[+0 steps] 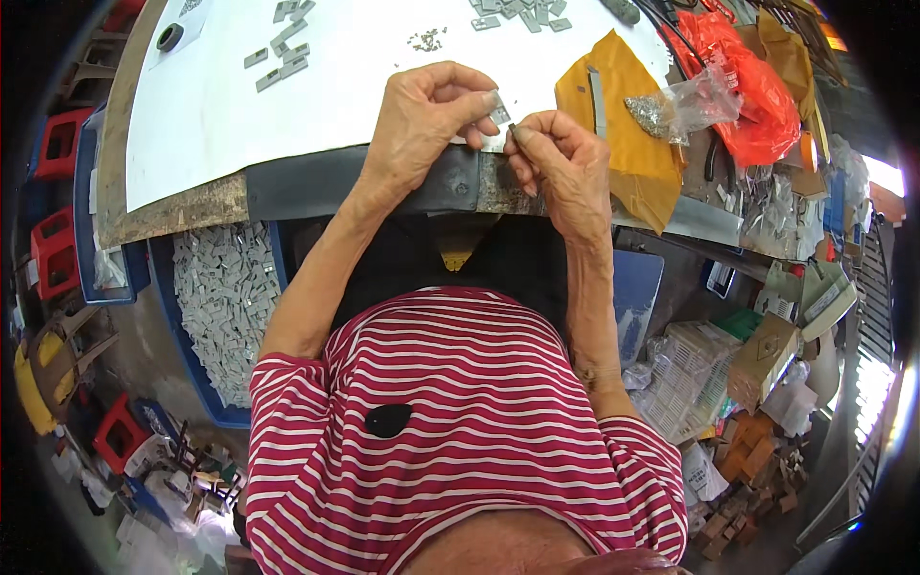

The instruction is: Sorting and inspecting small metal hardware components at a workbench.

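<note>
Head view: a white sheet (287, 105) covers most of the surface (172, 211), whose worn wooden edge shows at the lower left. Loose grey plates (283, 53) lie scattered on the sheet near its far edge, with a small heap of tiny metal bits (426, 40) between them. At the near edge, the left hand (422, 120) and right hand (565, 158) meet; the fingers of both are pinched narrow on one small grey plate (498, 129) held between them, just above the sheet's edge. To the right lie a yellow envelope (628, 144), a clear bag (685, 105) of metal bits and an orange bag (757, 86). Below the surface, at the left, a blue crate (187, 326) is heaped with grey plates. Red stools (57, 144) stand along the left side. At the right, white baskets (685, 379) and cardboard boxes (762, 359) crowd the floor.
</note>
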Demonstrator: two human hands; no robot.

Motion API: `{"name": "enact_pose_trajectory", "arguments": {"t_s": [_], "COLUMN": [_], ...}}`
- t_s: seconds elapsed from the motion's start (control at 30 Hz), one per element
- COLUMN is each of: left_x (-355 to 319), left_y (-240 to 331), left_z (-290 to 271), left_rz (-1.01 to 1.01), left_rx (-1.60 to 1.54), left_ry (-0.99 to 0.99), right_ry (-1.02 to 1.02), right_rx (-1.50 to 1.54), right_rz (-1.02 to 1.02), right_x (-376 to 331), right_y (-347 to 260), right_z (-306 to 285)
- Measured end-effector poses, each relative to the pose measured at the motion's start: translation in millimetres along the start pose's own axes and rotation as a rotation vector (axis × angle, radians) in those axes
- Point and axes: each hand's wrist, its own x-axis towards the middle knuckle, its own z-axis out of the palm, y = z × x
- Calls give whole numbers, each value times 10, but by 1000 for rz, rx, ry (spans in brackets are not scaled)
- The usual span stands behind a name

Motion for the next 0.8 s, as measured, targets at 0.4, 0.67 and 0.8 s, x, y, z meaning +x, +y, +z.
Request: {"name": "enact_pose_trajectory", "arguments": {"t_s": [0.4,0.67,0.8], "left_x": [-90,-110,-106], "left_y": [-55,-69,-80], "left_z": [3,6,0], "left_rz": [25,18,26], "left_rx": [37,-35,-91], "left_ry": [45,52,47], "right_ry": [62,55,40], "right_rx": [-46,-6,65], "right_rz": [35,28,28], "right_x": [62,94,92], "right_y": [65,119,137], "right_z": [51,41,59]}}
